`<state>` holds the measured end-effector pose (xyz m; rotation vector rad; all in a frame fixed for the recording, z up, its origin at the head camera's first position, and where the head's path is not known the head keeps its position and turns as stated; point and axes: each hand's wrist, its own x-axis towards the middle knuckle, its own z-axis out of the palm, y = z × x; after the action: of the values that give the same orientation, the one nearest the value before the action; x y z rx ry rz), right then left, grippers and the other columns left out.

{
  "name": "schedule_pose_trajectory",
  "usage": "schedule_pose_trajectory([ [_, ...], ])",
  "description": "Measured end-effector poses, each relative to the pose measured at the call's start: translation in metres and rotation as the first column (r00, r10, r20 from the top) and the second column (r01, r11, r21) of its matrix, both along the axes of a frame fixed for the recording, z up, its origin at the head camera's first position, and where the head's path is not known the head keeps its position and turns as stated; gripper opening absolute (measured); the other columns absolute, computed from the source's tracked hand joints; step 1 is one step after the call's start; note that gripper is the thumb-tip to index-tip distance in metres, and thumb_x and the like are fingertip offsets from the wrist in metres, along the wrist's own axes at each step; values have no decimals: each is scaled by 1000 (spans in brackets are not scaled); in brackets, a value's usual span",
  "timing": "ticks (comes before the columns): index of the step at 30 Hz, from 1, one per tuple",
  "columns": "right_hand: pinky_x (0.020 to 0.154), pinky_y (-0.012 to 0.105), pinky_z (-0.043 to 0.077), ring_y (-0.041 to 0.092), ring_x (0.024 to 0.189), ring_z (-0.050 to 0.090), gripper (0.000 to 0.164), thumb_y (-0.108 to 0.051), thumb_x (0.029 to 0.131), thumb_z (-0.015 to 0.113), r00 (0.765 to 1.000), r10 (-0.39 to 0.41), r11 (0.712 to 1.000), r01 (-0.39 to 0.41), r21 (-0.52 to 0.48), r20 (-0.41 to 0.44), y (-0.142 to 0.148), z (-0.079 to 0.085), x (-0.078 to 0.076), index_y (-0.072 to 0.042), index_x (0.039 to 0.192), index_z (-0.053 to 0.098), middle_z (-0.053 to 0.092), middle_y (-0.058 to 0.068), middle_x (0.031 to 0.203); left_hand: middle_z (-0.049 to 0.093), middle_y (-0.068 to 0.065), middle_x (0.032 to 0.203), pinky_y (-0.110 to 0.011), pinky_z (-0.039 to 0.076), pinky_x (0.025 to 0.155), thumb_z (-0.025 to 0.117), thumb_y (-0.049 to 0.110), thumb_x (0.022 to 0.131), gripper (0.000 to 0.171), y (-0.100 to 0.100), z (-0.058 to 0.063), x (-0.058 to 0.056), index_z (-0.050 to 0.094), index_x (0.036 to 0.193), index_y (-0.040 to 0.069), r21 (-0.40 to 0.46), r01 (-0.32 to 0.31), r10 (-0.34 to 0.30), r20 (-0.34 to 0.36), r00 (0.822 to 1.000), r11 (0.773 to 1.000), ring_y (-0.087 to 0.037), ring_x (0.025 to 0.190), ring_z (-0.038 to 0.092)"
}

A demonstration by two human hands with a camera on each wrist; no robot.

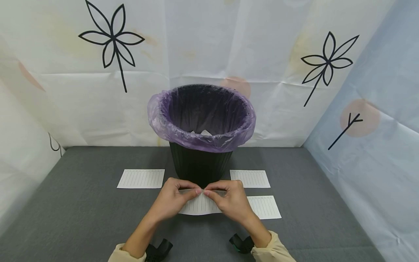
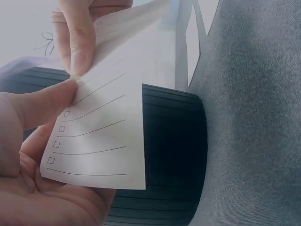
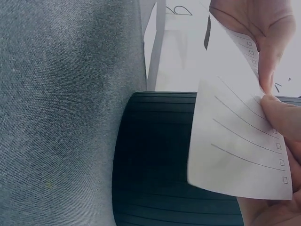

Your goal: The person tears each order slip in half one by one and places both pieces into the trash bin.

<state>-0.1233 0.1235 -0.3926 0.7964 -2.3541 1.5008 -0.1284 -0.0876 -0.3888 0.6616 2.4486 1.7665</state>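
Observation:
A white checklist sheet [image 1: 200,206] with ruled lines and small tick boxes is held up in front of the bin. My left hand [image 1: 171,201] pinches its far edge near the middle between thumb and fingers. Right beside it, my right hand [image 1: 233,199] pinches the same edge, the two thumbs almost tip to tip. In the left wrist view the sheet [image 2: 106,146] bends where the thumbs meet, its near part curving downward. The right wrist view shows the other half of the sheet [image 3: 237,155], with fingers behind it.
A dark ribbed bin [image 1: 199,160] with a purple liner [image 1: 157,112] stands just beyond my hands; white paper pieces [image 1: 205,133] lie inside. Similar sheets lie on the grey table [image 1: 82,218]: one at left [image 1: 141,178], two at right [image 1: 250,178]. Fabric walls [image 1: 203,43] surround the table.

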Motion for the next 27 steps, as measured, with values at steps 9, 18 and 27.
schedule_pose_trajectory([
  [9,70,31,58,16,80,72,5,-5,88,79,1000,3,999,-2,-37,16,-1,-3,0,-9,88,81,76,6,85,76,-4,97,-31,54,81,73,15,95,12,-1,1,0,81,95,5,22,-4,3,55,998,1000,-19,96,68],
  [18,80,32,58,17,81,73,2,-6,90,77,995,-11,998,17,-62,101,-2,0,0,-6,90,79,76,3,88,76,-8,96,-31,55,74,75,15,94,14,-4,1,-1,80,97,2,72,-45,39,78,996,996,-21,89,69],
  [27,42,21,28,3,45,33,5,-11,89,80,978,-60,998,65,-20,199,6,3,-4,-7,92,80,72,2,77,76,-10,96,-29,55,63,78,17,91,18,-11,3,-4,80,99,1,81,-68,60,94,994,994,-18,76,68],
])
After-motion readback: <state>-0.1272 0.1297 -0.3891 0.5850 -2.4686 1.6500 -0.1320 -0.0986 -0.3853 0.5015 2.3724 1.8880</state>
